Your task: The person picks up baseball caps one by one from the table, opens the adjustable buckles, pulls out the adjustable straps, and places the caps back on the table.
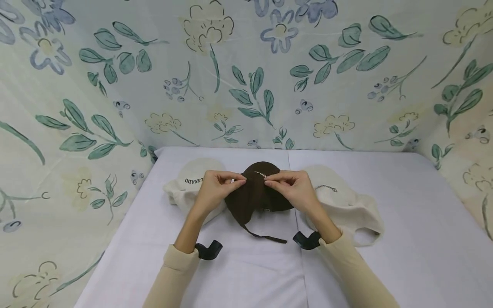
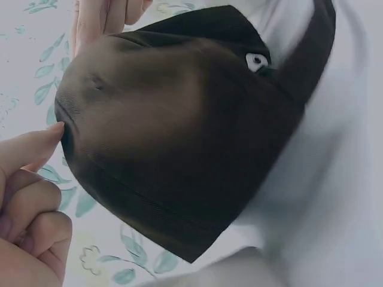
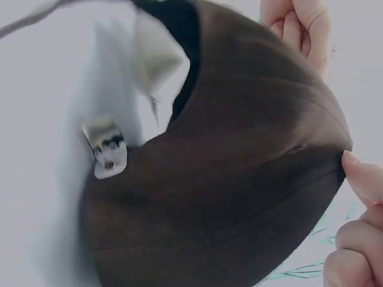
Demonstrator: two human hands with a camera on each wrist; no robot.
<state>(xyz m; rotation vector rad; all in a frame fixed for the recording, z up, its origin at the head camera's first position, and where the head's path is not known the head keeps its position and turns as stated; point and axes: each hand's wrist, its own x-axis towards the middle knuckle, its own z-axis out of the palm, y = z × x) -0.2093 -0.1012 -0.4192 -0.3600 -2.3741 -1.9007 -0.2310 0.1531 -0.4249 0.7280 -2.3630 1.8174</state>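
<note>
Between both hands hangs a dark brown baseball cap (image 1: 254, 194), its strap dangling toward the front. My left hand (image 1: 217, 188) pinches the cap's upper edge between thumb and index finger. On the other side my right hand (image 1: 294, 188) pinches it the same way. In the left wrist view the cap's crown (image 2: 161, 119) fills the middle, with a small metal fitting (image 2: 257, 61) near the strap. A metal buckle (image 3: 111, 158) shows on the cap's back edge in the right wrist view. Light lettering on the front is partly hidden by the right fingers.
A cream cap (image 1: 200, 167) with dark lettering lies behind my left hand. Another cream cap (image 1: 358, 205) lies to the right, partly behind my right forearm. All are on a white-covered table (image 1: 246, 273) before a floral cloth (image 1: 246, 85). Black wrist mounts (image 1: 209, 250) jut inward.
</note>
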